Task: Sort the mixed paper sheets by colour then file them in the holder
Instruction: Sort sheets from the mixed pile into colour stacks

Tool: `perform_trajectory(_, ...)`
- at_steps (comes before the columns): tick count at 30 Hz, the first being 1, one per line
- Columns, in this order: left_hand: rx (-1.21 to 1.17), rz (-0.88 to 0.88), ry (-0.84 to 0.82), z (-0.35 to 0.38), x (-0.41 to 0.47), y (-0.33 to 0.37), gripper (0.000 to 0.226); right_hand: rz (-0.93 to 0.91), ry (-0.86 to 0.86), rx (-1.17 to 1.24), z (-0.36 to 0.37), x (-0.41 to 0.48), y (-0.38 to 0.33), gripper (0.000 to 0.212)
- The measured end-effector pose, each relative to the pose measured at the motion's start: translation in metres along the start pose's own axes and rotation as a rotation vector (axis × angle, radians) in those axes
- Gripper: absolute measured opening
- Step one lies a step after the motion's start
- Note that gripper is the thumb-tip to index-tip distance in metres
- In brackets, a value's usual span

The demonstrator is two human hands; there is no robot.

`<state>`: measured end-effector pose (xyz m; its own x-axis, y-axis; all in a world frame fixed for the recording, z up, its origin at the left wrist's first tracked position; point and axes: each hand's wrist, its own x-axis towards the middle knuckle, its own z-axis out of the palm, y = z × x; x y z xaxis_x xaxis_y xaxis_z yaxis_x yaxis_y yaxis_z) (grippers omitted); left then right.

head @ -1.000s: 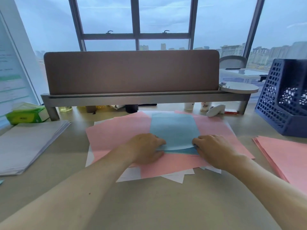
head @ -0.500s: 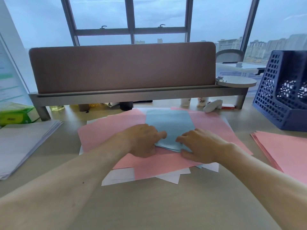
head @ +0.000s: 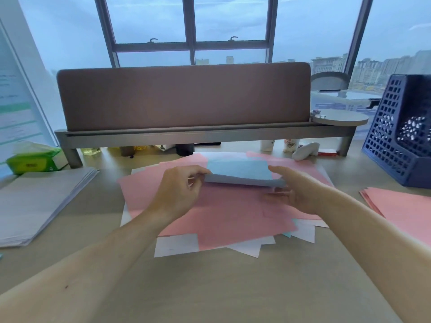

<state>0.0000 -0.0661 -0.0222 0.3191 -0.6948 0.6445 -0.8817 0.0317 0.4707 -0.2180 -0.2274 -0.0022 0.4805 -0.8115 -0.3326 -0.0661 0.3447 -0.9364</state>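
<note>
Head cam feed from my end. The mixed pile sits mid-counter, mostly pink on top, with white and a bit of pale blue poking out along its near edge.

A blue sheet lies on the far half of the pile, and I've got both hands on it. The left hand pinches the sheet's near-left corner between thumb and fingertips, with the other fingers loosely curled in. The right hand has the near-right corner, thumb over the top and fingers underneath, though that corner's a bit blurry. The sheet's near edge is lifted clear of the pile and sags a little between the two hands. The far edge looks to be down on the pile.

- Left of the pile, a white stack lies flat, apart from it.
- Right of the pile, a pink stack is also apart from it.
- Beyond the pile and to its right stands the navy holder.
- Far left of the pile is a green tissue pack.
- Behind the pile is the brown divider.
</note>
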Motion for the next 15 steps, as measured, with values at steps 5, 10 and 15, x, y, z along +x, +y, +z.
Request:
perform_trajectory(5,-0.432,-0.3,-0.088,-0.016,-0.025,-0.002,0.031,0.094,-0.148,0.072,0.009,-0.016,-0.002,0.033)
perform_trajectory(10,-0.91,-1.006,0.04,-0.019,-0.013,0.007,0.045,0.051,-0.034,-0.205,0.028,-0.013,0.013,0.016)
perform_trajectory(15,-0.913,-1.07,-0.237,-0.032,-0.001,0.004,0.033,-0.027,-0.163,-0.24,0.033,-0.031,0.014,0.023)
